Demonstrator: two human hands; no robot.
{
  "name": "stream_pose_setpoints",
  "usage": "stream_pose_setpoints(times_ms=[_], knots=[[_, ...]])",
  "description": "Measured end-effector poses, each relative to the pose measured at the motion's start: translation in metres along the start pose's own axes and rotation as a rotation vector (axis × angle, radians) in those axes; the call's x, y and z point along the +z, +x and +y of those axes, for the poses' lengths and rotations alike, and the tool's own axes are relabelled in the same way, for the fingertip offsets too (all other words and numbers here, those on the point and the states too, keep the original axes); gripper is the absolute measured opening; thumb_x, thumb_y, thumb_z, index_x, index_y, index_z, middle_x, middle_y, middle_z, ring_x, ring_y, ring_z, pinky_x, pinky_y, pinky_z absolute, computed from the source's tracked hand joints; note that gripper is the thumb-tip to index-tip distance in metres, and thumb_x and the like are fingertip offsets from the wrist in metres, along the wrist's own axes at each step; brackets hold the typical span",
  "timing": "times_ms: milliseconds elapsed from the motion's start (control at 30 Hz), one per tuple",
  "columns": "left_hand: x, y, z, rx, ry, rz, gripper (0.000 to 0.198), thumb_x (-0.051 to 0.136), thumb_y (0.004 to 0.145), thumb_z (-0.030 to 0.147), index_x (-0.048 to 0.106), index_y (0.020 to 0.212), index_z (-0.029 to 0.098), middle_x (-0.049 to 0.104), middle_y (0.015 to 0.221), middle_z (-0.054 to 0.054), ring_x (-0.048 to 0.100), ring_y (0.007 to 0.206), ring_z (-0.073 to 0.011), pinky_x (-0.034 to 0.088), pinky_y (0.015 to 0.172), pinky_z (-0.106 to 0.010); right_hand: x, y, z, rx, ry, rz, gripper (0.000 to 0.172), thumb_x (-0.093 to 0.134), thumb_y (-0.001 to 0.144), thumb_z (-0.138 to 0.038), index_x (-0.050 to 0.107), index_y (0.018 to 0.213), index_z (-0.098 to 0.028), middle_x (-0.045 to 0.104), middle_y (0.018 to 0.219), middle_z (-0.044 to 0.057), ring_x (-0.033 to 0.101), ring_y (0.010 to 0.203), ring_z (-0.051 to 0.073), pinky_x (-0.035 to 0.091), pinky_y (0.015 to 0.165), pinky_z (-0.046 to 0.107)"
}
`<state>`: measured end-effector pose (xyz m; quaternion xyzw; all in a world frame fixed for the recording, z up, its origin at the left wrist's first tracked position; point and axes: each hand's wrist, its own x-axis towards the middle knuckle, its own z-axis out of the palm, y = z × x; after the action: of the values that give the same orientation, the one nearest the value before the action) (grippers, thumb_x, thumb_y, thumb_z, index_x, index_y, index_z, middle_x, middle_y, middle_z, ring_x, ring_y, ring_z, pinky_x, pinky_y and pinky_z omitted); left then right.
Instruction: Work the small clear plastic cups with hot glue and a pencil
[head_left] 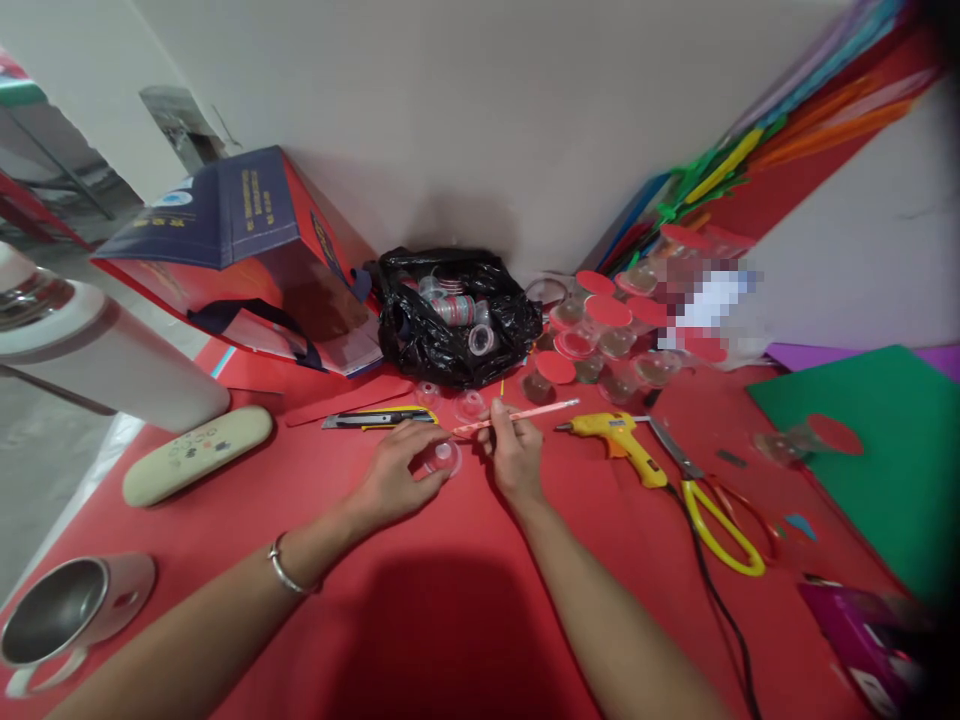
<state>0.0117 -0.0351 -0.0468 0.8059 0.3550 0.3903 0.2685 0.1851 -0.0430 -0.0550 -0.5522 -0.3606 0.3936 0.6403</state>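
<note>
My right hand (514,452) is closed in a writing grip on a pink patterned pencil (551,408). The pencil slants down to the left, its tip near my left hand. A small clear plastic cup (445,455) with a round rim sits on the red surface. My left hand (401,468) curves around that cup, thumb on the near side and fingers on the far side. Just beyond my hands are two more clear plastic pieces (471,404). A yellow-and-black utility knife (381,418) lies past my left fingers.
A black plastic bag (397,345) holds clear cups. Cups topped with red discs (607,310) cluster behind right. Rightward lie a yellow glue gun (619,435), scissors (720,525) and green sheet (885,440). Leftward stand a glasses case (199,455), mug (124,590), flask (127,350) and carton (247,230).
</note>
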Motion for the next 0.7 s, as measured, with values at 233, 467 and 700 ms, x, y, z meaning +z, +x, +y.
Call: stream_pose_setpoints(times_ms=[233, 467, 700], knots=[[-0.014, -0.025, 0.034, -0.15, -0.046, 0.007, 0.031, 0.071, 0.076, 0.024, 0.068, 0.106, 0.019, 0.072, 0.107, -0.009, 0.068, 0.101, -0.0221, 0.056, 0.092, -0.039, -0.018, 0.006, -0.003, -0.073, -0.009, 0.002, 0.047, 0.065, 0.082, -0.064, 0.061, 0.067, -0.019, 0.053, 0.047, -0.005, 0.042, 0.037, 0.008, 0.035, 0.037, 0.02], [-0.012, -0.053, 0.038, -0.262, -0.091, -0.03, 0.029, 0.072, 0.076, 0.025, 0.068, 0.104, 0.017, 0.071, 0.103, -0.009, 0.069, 0.094, -0.0202, 0.058, 0.085, -0.034, -0.014, 0.011, 0.0, -0.138, 0.015, -0.036, 0.048, 0.065, 0.082, -0.065, 0.062, 0.068, -0.019, 0.054, 0.049, -0.005, 0.044, 0.039, 0.008, 0.035, 0.037, 0.021], [-0.011, -0.045, 0.031, -0.269, -0.111, -0.028, 0.032, 0.071, 0.075, 0.027, 0.068, 0.105, 0.017, 0.071, 0.104, -0.008, 0.068, 0.094, -0.0191, 0.057, 0.087, -0.033, -0.012, 0.012, -0.003, -0.134, 0.028, -0.019, 0.047, 0.066, 0.082, -0.062, 0.061, 0.067, -0.019, 0.053, 0.049, -0.005, 0.043, 0.038, 0.007, 0.034, 0.037, 0.02]])
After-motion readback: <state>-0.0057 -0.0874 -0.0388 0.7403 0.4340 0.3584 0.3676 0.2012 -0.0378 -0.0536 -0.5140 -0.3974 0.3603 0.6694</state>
